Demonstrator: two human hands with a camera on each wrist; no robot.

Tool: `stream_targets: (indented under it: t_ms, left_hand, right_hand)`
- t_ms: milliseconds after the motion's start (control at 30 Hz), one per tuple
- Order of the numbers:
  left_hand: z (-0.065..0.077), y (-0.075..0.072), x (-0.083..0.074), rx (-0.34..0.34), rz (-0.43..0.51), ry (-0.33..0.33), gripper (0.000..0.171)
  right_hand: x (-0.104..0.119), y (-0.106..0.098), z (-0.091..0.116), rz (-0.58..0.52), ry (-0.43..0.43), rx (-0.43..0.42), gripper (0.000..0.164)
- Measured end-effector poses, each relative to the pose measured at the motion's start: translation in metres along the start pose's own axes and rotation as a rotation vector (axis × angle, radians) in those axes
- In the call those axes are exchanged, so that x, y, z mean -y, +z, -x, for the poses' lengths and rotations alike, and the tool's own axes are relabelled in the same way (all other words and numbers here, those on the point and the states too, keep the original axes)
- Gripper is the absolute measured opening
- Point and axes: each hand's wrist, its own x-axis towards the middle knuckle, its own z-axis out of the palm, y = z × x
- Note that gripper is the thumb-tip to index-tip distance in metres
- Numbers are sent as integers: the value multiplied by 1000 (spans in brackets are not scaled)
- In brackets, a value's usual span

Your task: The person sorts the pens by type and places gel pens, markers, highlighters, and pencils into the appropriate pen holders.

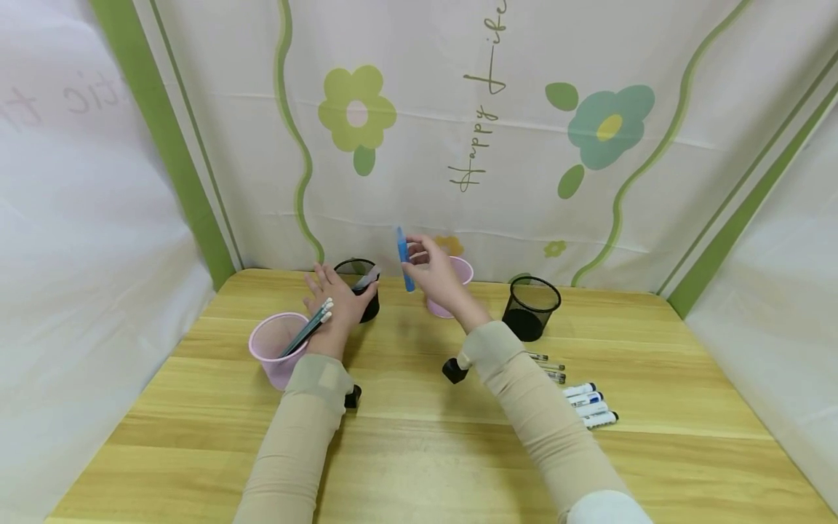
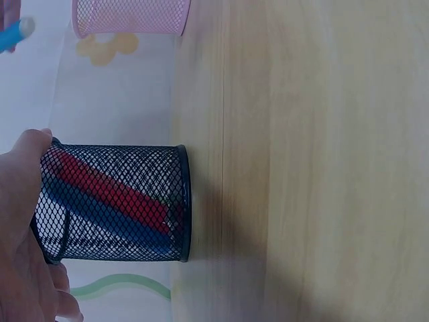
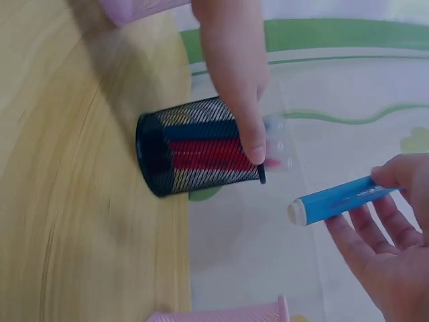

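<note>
Marker [image 3: 340,200]: blue, pinched by right hand [image 1: 435,273]; long axis near upright, held higher than and right of black cup [image 2: 185,208].
Cup: apparently gripped near its top by left hand [image 1: 337,304], fingers partly hidden; red pen [image 2: 114,189] contained.

Around the wood-grain tabletop [image 1: 406,466] hang white sheets [image 1: 419,44], printed with flowers [image 1: 337,84] and wavy green lines [image 1: 305,164]; faint lettering [image 1: 98,93] at left seems reversed from here.
</note>
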Motion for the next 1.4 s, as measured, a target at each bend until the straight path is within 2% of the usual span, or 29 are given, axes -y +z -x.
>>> stream_targets:
  t_ms: [200,367,500,867,1100,1400]
  left_hand:
    - [0,0,0,11,1,-8,120]
    - [-1,0,0,10,10,-6,121]
    - [-1,2,1,-1,16,-5,122]
    - [-8,10,4,-17,23,-9,122]
    - [-9,10,4,-25,25,-2,122]
    - [-8,7,2,-24,17,-7,123]
  right_hand:
    - [3,10,-6,-248,40,-107,38]
    - [4,22,-10,-462,17,-173,36]
    - [4,34,-12,-553,4,-218,33]
    - [-4,63,-15,-600,36,-335,24]
    - [-8,73,-14,-517,50,-317,20]
    - [-13,73,-14,-462,60,-327,27]
